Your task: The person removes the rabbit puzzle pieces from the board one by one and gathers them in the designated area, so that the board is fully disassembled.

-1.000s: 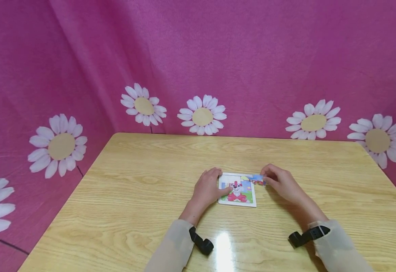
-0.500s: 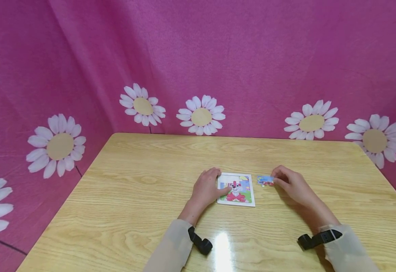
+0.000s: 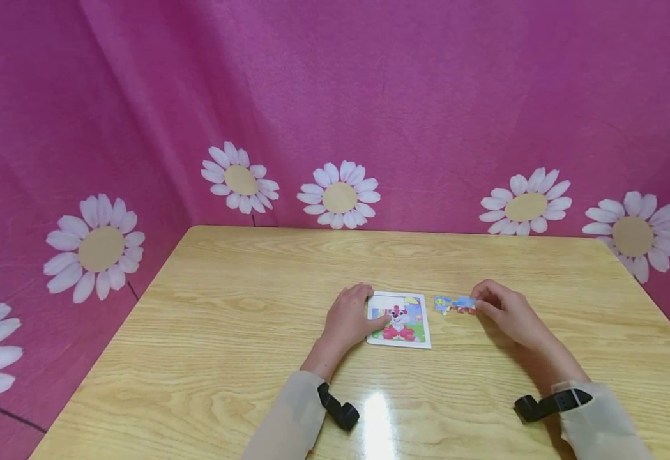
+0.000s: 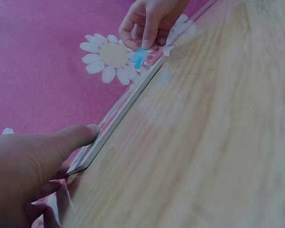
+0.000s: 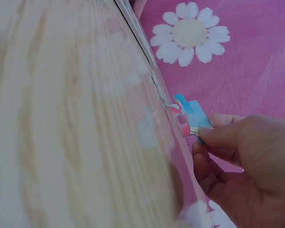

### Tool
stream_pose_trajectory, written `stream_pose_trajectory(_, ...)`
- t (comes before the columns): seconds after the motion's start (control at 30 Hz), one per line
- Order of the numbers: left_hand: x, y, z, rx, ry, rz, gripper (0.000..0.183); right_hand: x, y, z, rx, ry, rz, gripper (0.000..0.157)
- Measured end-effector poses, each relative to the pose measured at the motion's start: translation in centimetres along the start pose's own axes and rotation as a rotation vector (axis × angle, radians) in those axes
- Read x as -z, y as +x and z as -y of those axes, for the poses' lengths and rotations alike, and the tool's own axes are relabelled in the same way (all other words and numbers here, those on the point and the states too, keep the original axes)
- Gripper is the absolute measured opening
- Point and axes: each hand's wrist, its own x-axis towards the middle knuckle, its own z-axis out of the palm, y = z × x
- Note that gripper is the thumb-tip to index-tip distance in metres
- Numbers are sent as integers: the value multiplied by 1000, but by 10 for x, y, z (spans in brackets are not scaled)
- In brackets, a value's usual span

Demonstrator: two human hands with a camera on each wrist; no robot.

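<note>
A small square jigsaw puzzle (image 3: pixel 403 322) lies on the table in a white frame, its picture a red and white cartoon animal; a blank white patch shows at its upper left. My left hand (image 3: pixel 349 317) grips the frame's left side, thumb on top and fingers around the outer edge. Right of the frame, my right hand (image 3: pixel 504 311) pinches a blue and red puzzle piece (image 5: pixel 192 116) between thumb and fingertips. Another piece, blue and yellow (image 3: pixel 441 303), lies on the table just left of the held one, partly overlapped by it in the head view.
The wood-grain table (image 3: pixel 254 306) reaches back to a pink curtain (image 3: pixel 426 115) printed with white daisies. Each wrist wears a black strap with a small camera, the left camera (image 3: pixel 346 416) and the right camera (image 3: pixel 527 407).
My right hand has moved right with the pinched piece, from over the frame's upper right corner to beside it. The blue and yellow piece has come into sight. My left hand stays put.
</note>
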Motion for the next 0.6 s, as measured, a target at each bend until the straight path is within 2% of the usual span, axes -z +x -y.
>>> stream_pose_trajectory(0.13, 0, 0, 0, 7, 0, 4, 65, 0, 0, -2, -2, -2, 8, 13)
stream_pose_trajectory(0.43, 0, -1, 0, -8, -9, -14, 61, 3, 0, -9, -89, -25, 34, 10)
stream_pose_trajectory(0.6, 0, -1, 0, -7, -9, -15, 61, 3, 0, -11, -111, -45, 47, 10)
